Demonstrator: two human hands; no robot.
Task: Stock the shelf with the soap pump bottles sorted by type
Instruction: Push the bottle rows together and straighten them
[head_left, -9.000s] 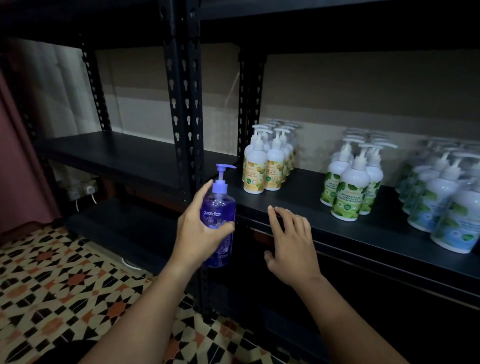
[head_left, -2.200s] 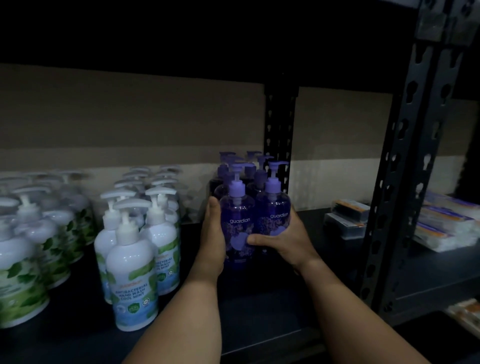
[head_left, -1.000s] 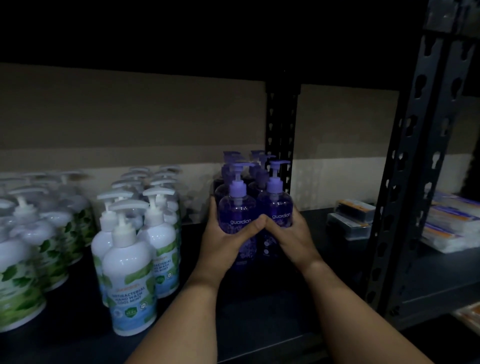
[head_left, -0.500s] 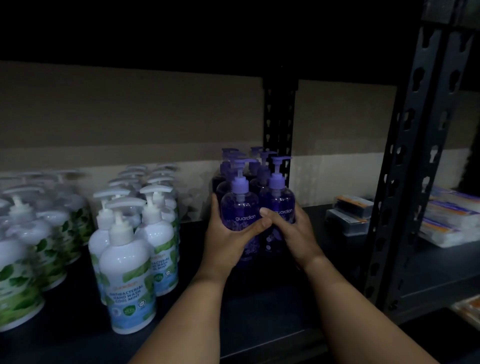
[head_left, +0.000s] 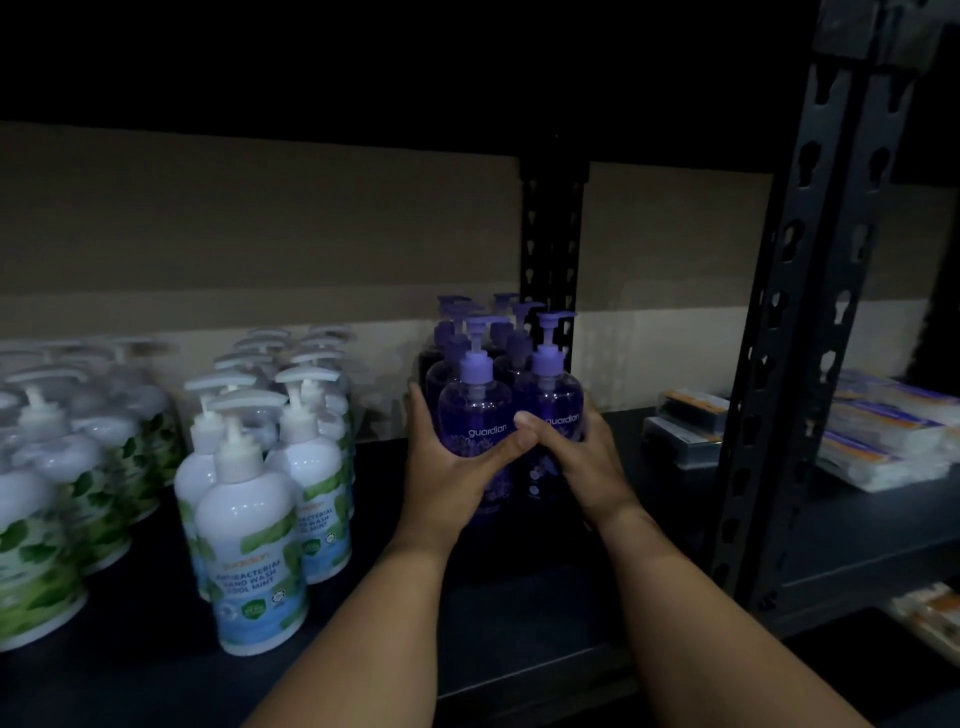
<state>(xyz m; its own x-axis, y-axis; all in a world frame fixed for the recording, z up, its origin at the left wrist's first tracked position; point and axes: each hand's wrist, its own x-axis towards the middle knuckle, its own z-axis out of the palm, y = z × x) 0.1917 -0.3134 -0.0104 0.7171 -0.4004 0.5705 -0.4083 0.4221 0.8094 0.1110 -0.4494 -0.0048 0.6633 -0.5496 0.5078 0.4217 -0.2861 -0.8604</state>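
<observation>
Stocking looks nearly finished: left hand (head_left: 453, 462) and right hand (head_left: 582, 457) clasp the two front translucent purple pump bottles (head_left: 475, 415), squaring them right of the white mint-label pump bottles (head_left: 249, 525) on the black metal shelf (head_left: 519, 613).

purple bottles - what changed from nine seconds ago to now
Nine seconds ago the left hand carried one purple bottle in front of the shelf, the right hand resting open on its edge. Now that bottle is among the purple bottles on the shelf, and both hands cup the front pair, thumbs meeting, squaring the group. The white mint bottles stayed put over the last two seconds.
</observation>
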